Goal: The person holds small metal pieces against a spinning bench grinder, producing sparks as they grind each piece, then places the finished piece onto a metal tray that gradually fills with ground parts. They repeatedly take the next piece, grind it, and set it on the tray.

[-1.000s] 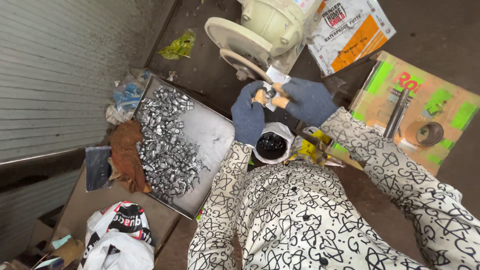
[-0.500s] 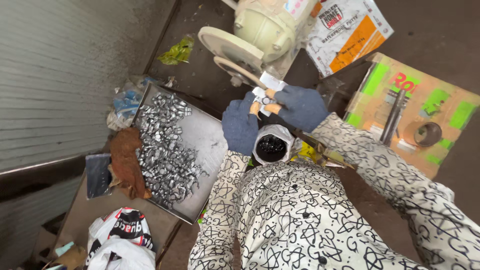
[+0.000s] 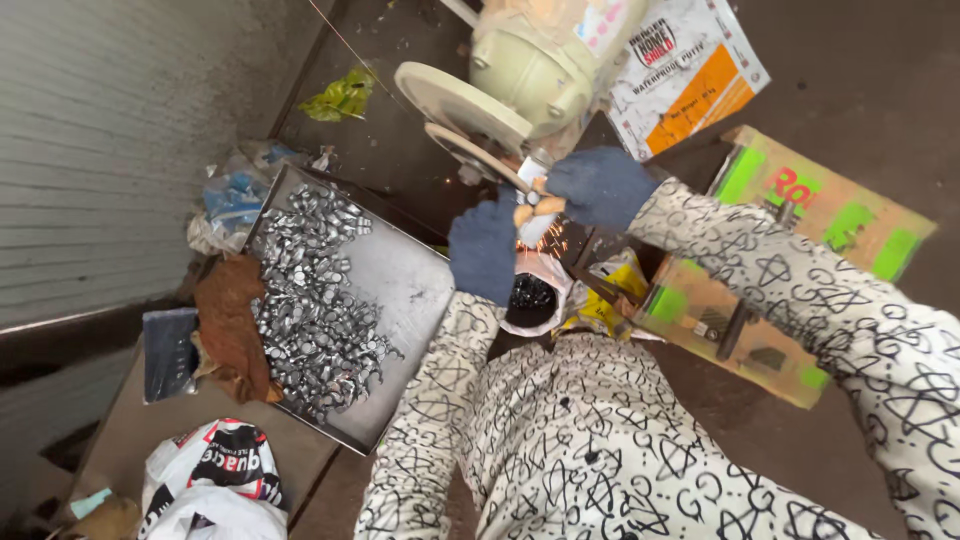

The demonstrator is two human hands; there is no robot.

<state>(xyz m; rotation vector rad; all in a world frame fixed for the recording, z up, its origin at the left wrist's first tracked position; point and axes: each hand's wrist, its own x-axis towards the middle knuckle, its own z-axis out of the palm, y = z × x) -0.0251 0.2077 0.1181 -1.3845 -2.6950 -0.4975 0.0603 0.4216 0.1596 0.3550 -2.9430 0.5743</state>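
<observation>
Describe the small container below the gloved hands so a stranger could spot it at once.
Start at the cream grinding machine at the top and drop past the two blue-gloved hands. Just under them sits the small white cup, the only round container there, with dark black contents.

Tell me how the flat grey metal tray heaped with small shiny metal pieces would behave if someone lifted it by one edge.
The flat grey metal tray probably stays stiff, being sheet metal. It likely feels heavy, since the small shiny metal pieces are heaped thickly. Tilted, the loose pieces would likely slide toward the low side, as its rim looks shallow.
</observation>
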